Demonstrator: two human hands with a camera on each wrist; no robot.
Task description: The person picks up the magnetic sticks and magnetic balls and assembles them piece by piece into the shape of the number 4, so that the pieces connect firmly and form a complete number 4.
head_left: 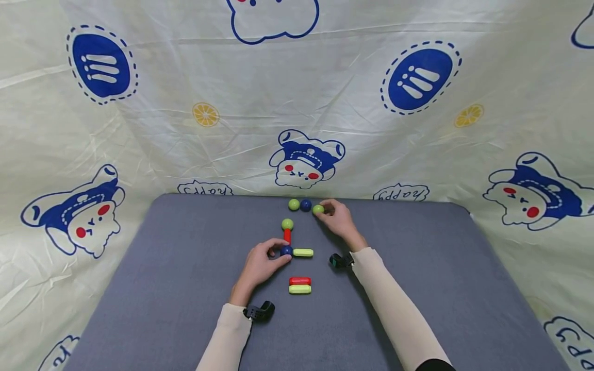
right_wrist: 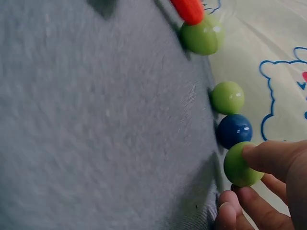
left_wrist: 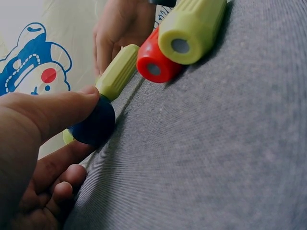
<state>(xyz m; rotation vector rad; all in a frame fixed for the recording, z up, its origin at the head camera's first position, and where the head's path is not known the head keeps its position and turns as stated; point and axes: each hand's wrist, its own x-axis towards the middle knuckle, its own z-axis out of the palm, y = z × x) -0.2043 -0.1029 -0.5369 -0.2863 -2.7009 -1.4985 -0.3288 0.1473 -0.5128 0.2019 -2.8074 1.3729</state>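
My left hand [head_left: 261,263] pinches a dark blue ball [left_wrist: 98,122] between thumb and fingers. From that ball a red rod [head_left: 287,236] runs away from me to a green ball [head_left: 287,224], and a yellow-green rod [head_left: 303,253] points right. At the back of the table, the thumb and fingers of my right hand [head_left: 339,218] grip a green ball [right_wrist: 241,165]. It sits at the right end of a row, beside a blue ball [right_wrist: 234,131] and another green ball [right_wrist: 228,97].
Nearer to me, a loose red rod [head_left: 300,281] and a yellow-green rod [head_left: 300,289] lie side by side, with grey discs in their ends. A grey cloth covers the table [head_left: 185,288]. Behind it hangs a printed pale sheet [head_left: 250,103].
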